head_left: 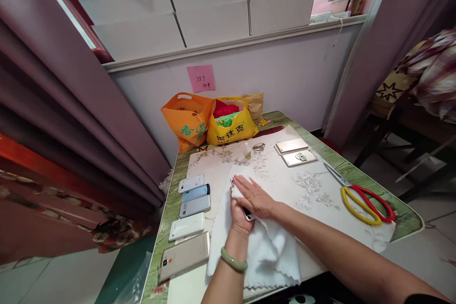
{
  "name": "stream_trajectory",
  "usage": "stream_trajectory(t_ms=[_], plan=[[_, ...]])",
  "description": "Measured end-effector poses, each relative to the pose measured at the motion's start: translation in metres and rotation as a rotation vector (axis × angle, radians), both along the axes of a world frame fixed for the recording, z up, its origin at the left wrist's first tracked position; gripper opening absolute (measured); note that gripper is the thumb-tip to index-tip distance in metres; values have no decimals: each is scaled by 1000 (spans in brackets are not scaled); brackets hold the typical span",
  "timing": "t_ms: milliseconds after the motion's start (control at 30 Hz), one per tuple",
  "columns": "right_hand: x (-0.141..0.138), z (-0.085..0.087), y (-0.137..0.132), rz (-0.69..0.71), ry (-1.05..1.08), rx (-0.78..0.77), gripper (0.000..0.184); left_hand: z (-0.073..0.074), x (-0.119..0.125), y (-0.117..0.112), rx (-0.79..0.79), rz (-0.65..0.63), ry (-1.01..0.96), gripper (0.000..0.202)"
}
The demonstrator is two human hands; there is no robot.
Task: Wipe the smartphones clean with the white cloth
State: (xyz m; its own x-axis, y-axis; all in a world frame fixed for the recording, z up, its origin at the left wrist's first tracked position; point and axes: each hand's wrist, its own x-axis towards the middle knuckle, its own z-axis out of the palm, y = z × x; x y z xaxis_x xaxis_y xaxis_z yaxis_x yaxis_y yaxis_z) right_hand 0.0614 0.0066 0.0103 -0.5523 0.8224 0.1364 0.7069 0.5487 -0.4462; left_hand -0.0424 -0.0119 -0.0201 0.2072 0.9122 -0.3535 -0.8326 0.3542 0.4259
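Observation:
My left hand [238, 216], with a green bangle on the wrist, grips a dark phone [247, 213] lying on a white cloth [265, 251]. My right hand [254, 195] lies flat across that phone with fingers together, pressing a fold of white cloth onto it. Most of the phone is hidden under both hands; only its ends show. The cloth spreads toward the table's near edge.
Several phones lie face down in a row at the left [190, 216]. Two more phones [295, 151] lie at the far right, a small bottle [247, 151] near them. Red-and-yellow scissors [363, 199] lie at the right. Orange [188, 121] and yellow bags [230, 123] stand against the wall.

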Motion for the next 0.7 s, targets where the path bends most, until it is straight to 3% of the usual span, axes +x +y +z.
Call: stream_trajectory(t_ms=[100,167,333,467,700], plan=[[6,-6,16,-199,-43,-22,65,12,6,4,-6,-9,-45,44],[11,-16,8,-245,-65,27,66,14,6,5,-10,19,-63,46],[20,-32,-39,-126,-52,195,70,8,0,4,6,82,-1,55],[21,-18,-54,-16,-30,251,62,9,-2,5,-29,139,117,50],[52,9,-52,-162,12,287,36,7,3,8,4,75,-12,54]])
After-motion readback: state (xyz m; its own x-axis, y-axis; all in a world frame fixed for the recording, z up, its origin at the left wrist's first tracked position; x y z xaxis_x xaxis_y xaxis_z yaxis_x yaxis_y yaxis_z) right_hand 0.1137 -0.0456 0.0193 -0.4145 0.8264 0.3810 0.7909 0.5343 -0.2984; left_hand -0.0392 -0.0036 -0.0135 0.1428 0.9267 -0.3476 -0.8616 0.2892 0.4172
